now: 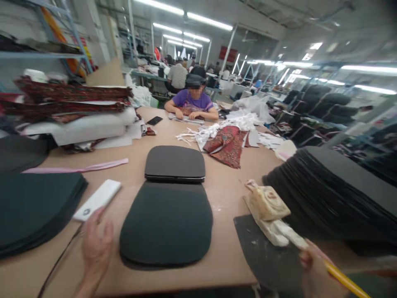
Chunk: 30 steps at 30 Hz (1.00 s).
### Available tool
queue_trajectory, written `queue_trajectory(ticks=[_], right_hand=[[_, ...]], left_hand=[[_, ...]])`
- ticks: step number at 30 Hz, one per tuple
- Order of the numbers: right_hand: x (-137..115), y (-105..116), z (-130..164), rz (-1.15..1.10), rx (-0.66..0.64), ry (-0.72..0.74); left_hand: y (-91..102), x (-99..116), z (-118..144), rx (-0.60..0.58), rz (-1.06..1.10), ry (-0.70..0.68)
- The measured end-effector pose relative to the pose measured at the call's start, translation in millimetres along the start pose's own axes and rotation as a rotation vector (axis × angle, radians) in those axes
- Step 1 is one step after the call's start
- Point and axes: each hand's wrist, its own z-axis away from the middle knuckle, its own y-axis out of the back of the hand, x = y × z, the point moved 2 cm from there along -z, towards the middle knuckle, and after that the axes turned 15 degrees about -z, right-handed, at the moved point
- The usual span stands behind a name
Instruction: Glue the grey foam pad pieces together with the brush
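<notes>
My left hand (95, 246) is at the lower left, fingers stretched and apart. Its fingertips are by the lower end of a white slab-like device (101, 198) with a dark cable; whether they touch it I cannot tell. At the lower right, my right hand (319, 269) is closed around a brush with a yellow handle (344, 279). The brush's pale, crusted end meets a yellowish glue-caked block or container (269, 203), whose exact kind is unclear. Between my hands lies a stack of dark rounded panels (167, 223), with a smaller grey-topped stack (175, 161) directly behind it.
Dark panels are piled left (37, 207) and high on the right (335, 190). A pink strip (80, 169), folded patterned fabric (77, 99), red patterned pieces (226, 142) and a black phone (154, 120) lie on the table. A person in purple (194, 99) sits opposite.
</notes>
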Motion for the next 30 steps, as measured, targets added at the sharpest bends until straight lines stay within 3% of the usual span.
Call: queue_trajectory(ticks=[2, 5, 9, 12, 15, 18, 20, 25, 30], right_hand=[[-5, -64, 15, -0.061, -0.163, -0.058], [1, -165, 47, -0.143, -0.455, -0.112], [24, -278, 89, -0.039, -0.777, -0.118], [34, -346, 122, 0.034, -0.944, -0.093], [40, -403, 161, 0.056, -1.151, -0.132], [54, -442, 195, 0.09, -1.353, -0.168], [69, -457, 210, 0.123, -1.446, -0.195], [100, -466, 229, 0.2, -1.585, -0.253], [116, -472, 238, 0.281, -1.701, -0.245]], left_hand=[[-17.7, 22, -8, -0.022, 0.125, -0.152], [-52.6, 77, -14, -0.222, 0.174, -0.35], [-99.2, 136, -31, -0.462, 0.076, -0.451], [-125.7, 149, -52, -0.603, -0.028, -0.513], [-141.0, 141, -69, -0.719, -0.112, -0.589], [-147.8, 126, -76, -0.798, -0.149, -0.662], [-149.8, 120, -78, -0.81, -0.136, -0.692], [-155.0, 115, -81, -0.803, -0.084, -0.7], [-161.4, 113, -83, -0.822, -0.062, -0.686]])
